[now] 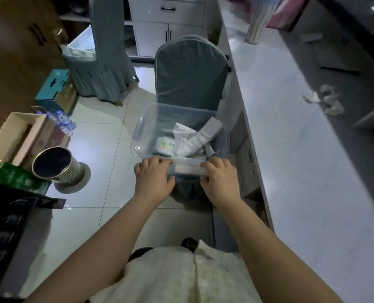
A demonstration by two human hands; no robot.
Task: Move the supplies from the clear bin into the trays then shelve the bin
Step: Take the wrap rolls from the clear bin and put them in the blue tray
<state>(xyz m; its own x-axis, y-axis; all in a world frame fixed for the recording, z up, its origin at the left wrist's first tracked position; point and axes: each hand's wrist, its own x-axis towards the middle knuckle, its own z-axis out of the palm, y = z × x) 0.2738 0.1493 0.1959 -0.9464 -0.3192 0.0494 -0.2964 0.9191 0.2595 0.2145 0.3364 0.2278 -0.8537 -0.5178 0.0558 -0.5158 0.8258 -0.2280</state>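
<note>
- At the bottom centre of the frame, two bare forearms reach forward over a pale shirt.
- The left hand and the right hand both grip the near rim of the clear bin. Their fingers curl over the edge and the thumbs press on the outer wall.
- The bin is at centre frame, over the seat of a grey-green covered chair and in front of its backrest. White packets lie inside, mostly to the right.
- The bin's right side is just beside the edge of the long white counter.
- To the left, open tiled floor runs to a metal wastebasket and cardboard boxes.
- Farther off stand a second covered chair at upper left and a white cabinet at top centre, with a strip of floor between the chairs.
</note>
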